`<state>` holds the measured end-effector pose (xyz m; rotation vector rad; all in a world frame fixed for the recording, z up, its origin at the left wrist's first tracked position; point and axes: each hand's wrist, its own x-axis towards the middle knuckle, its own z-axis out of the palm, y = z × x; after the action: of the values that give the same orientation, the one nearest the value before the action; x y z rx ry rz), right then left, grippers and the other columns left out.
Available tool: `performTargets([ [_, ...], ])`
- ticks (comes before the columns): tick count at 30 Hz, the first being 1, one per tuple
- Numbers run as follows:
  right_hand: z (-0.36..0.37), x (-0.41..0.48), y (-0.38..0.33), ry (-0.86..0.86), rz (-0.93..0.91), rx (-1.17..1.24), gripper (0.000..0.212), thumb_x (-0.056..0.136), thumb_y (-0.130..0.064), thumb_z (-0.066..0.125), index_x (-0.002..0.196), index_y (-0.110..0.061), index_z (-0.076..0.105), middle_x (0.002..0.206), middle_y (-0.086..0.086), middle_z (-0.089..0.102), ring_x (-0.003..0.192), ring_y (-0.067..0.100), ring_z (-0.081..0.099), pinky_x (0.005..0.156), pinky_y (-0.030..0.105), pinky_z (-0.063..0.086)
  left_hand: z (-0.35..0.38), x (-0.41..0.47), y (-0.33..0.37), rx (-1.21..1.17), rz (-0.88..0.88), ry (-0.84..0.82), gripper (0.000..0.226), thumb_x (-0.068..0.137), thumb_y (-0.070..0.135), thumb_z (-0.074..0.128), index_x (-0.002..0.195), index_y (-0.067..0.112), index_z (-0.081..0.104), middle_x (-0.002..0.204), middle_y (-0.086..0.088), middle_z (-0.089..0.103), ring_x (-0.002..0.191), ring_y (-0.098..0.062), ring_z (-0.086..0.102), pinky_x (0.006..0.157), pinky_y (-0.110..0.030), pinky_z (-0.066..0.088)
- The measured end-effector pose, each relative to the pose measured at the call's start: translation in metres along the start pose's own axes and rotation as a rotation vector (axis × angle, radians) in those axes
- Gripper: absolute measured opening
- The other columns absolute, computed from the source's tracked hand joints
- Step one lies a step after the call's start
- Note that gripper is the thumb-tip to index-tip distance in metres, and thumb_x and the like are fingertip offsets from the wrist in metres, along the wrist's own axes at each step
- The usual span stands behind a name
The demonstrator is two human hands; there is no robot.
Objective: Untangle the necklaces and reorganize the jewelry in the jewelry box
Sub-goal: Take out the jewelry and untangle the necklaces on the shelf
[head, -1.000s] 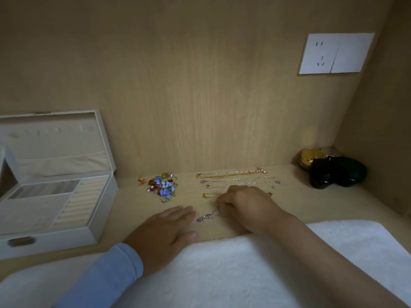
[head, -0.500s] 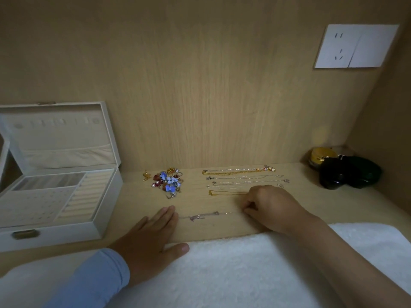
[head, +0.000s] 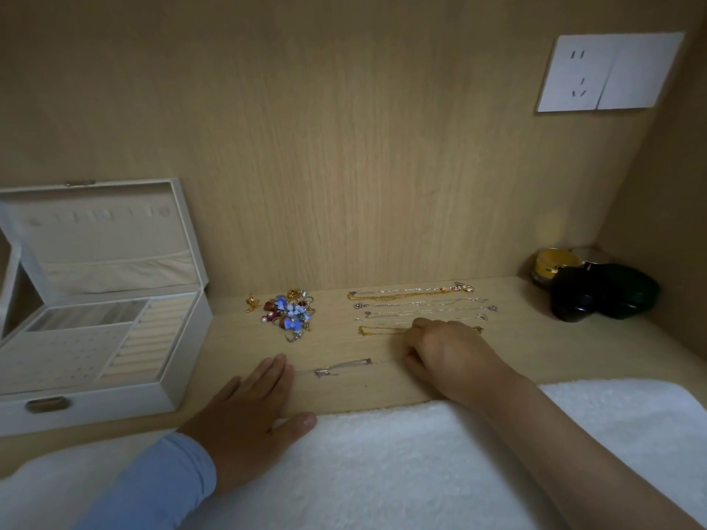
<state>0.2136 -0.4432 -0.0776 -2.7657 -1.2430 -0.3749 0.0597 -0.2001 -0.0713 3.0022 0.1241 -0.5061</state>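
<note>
Silver necklace (head: 342, 367), thin-chained, lies straight on the grainy wooden shelf (head: 554, 357).

Gap between jewelry box (head: 187, 350) and earrings (head: 289, 313)

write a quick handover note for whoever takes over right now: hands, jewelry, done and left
Left hand: flat on the wooden surface, fingertips at the left end of the silver necklace.
Right hand: curled, pinching that chain's right end, so it lies stretched straight.
Done: the other necklaces lie in separate straight rows behind it.
Left: the colourful jewelry pile is unsorted, and nothing is visibly stowed in the open jewelry box.
</note>
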Motion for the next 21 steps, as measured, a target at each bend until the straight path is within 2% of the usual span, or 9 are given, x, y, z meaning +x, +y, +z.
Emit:
performTargets([
  [2, -0.002, -0.003, 0.004, 0.030, 0.068, 0.181, 0.015, 0.094, -0.026, 0.051, 0.088, -0.017, 0.061, 0.089, 0.000, 0.060, 0.077, 0.022, 0.060, 0.068, 0.033, 0.043, 0.001, 0.000, -0.001, 0.008, -0.019, 0.011, 0.141, 0.029, 0.090, -0.033, 0.153, 0.026, -0.014, 0.158, 0.012, -0.024, 0.143, -0.001, -0.021, 0.119, -0.032, -0.003],
  [4, -0.006, -0.005, 0.008, 0.052, 0.164, 0.434, 0.008, 0.093, -0.021, 0.055, 0.086, -0.020, 0.060, 0.085, -0.008, 0.061, 0.075, 0.009, 0.056, 0.070, 0.026, 0.045, 0.001, -0.001, 0.000, 0.006, -0.031, 0.005, 0.139, 0.030, 0.090, -0.032, 0.153, 0.026, -0.014, 0.158, 0.012, -0.025, 0.144, -0.002, -0.020, 0.119, -0.032, -0.004],
  [6, -0.006, -0.005, 0.009, 0.066, 0.266, 0.688, 0.013, 0.094, -0.016, 0.056, 0.082, -0.022, 0.060, 0.077, -0.009, 0.064, 0.070, 0.002, 0.057, 0.069, 0.020, 0.045, 0.000, -0.002, 0.001, 0.002, -0.038, 0.002, 0.137, 0.032, 0.090, -0.029, 0.152, 0.026, -0.015, 0.158, 0.011, -0.025, 0.144, -0.002, -0.020, 0.119, -0.032, -0.004],
  [9, -0.004, -0.001, 0.008, 0.119, 0.409, 1.083, 0.020, 0.099, -0.016, 0.052, 0.080, -0.020, 0.059, 0.080, 0.003, 0.071, 0.076, 0.014, 0.065, 0.079, 0.032, 0.050, -0.001, -0.003, 0.002, 0.003, -0.041, 0.002, 0.136, 0.033, 0.089, -0.028, 0.152, 0.025, -0.016, 0.158, 0.010, -0.025, 0.143, -0.002, -0.021, 0.119, -0.031, -0.004],
  [11, -0.010, 0.001, 0.005, 0.133, 0.492, 1.340, 0.022, 0.103, -0.014, 0.045, 0.083, -0.014, 0.055, 0.079, 0.010, 0.070, 0.072, 0.020, 0.067, 0.077, 0.033, 0.053, -0.001, -0.003, 0.003, 0.018, -0.052, 0.010, 0.135, 0.035, 0.088, -0.028, 0.153, 0.024, -0.015, 0.159, 0.010, -0.023, 0.144, -0.003, -0.020, 0.119, -0.031, -0.003],
  [13, -0.019, 0.002, 0.003, 0.148, 0.562, 1.529, 0.021, 0.105, -0.015, 0.041, 0.086, -0.012, 0.050, 0.072, 0.011, 0.068, 0.065, 0.026, 0.067, 0.069, 0.032, 0.054, -0.002, -0.003, 0.005, 0.040, -0.071, 0.026, 0.140, 0.032, 0.089, -0.031, 0.154, 0.023, -0.012, 0.160, 0.008, -0.021, 0.145, -0.004, -0.018, 0.120, -0.031, -0.002],
  [16, -0.027, 0.001, 0.006, 0.223, 0.606, 1.663, 0.022, 0.105, -0.018, 0.041, 0.086, -0.011, 0.048, 0.067, 0.009, 0.061, 0.057, 0.025, 0.060, 0.057, 0.029, 0.052, -0.004, -0.005, 0.006, 0.051, -0.102, 0.021, 0.142, 0.031, 0.089, -0.031, 0.154, 0.021, -0.010, 0.160, 0.006, -0.019, 0.146, -0.006, -0.017, 0.121, -0.031, 0.000],
  [21, -0.027, 0.002, 0.009, 0.254, 0.608, 1.540, 0.023, 0.102, -0.016, 0.044, 0.081, -0.011, 0.050, 0.067, 0.004, 0.055, 0.055, 0.018, 0.050, 0.057, 0.029, 0.043, -0.008, -0.009, 0.010, 0.043, -0.118, 0.009, 0.134, 0.038, 0.086, -0.024, 0.154, 0.021, -0.009, 0.161, 0.006, -0.018, 0.146, -0.006, -0.016, 0.121, -0.031, 0.000],
])
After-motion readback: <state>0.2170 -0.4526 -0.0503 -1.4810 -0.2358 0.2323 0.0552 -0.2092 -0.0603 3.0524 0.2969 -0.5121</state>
